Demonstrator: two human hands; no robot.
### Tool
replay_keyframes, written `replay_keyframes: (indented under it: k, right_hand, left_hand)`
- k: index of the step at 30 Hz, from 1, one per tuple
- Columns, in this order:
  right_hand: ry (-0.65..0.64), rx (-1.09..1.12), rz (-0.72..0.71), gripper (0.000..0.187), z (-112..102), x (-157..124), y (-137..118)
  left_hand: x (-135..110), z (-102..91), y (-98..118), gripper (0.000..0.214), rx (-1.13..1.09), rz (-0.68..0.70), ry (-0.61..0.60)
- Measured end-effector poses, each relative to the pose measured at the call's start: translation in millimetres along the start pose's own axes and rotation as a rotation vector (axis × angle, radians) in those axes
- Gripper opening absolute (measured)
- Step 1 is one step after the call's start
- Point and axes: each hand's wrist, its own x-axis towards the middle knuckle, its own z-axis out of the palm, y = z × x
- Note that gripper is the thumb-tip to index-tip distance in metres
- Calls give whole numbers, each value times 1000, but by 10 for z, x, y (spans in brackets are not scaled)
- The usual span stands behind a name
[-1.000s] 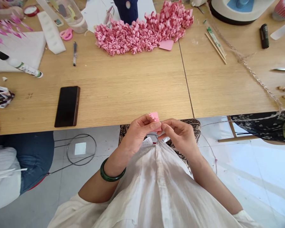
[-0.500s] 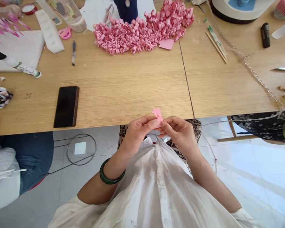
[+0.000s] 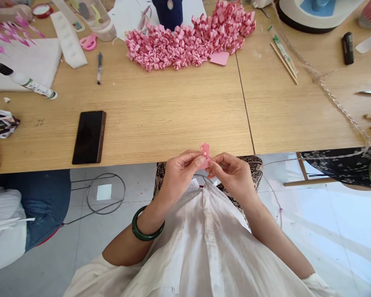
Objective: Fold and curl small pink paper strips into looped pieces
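Small pink strip of thin sheet material (image 3: 207,149), with tiny pale loops along its left edge, is held up over the lap, by the near edge of a light wooden surface (image 3: 160,103). The person's left hand (image 3: 181,170), above a dark green bangle (image 3: 146,237), has thumb and fingers closed on the strip, probably to steady it with the loops exposed. The right hand (image 3: 231,173) pinches its lower right edge between thumb and fingertip, a grip that seems suited to fine work. Fingers cover the lower part, so its full outline cannot be told.

Farther back lies a long heap of pink looped strips (image 3: 173,47), with a flat pink square (image 3: 219,58) touching its front; both seem set back to leave elbow room. Behind the heap stands a dark blue container (image 3: 167,15). To the left, a black rectangular phone (image 3: 89,137) lies near the edge, beside the working area rather than in it. To the right, a braided beige cord (image 3: 336,100) crosses the surface and hangs over its edge, where a sleeve might snag.
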Motion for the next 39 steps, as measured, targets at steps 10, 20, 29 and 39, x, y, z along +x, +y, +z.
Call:
replay_keyframes:
  k: [10, 20, 29, 39]
  right_hand:
    - [155, -251, -273, 8, 31, -19, -28]
    - [94, -76, -104, 13, 23, 2, -52]
    - [50, 113, 70, 20, -48, 37, -95]
    - [94, 108, 41, 24, -64, 50, -78]
  left_hand:
    - [7, 4, -62, 18, 99, 113, -9]
    - [12, -4, -60, 13, 88, 80, 54]
    - [35, -57, -3, 26, -58, -56, -30]
    - [-3, -105, 36, 24, -16, -62, 49]
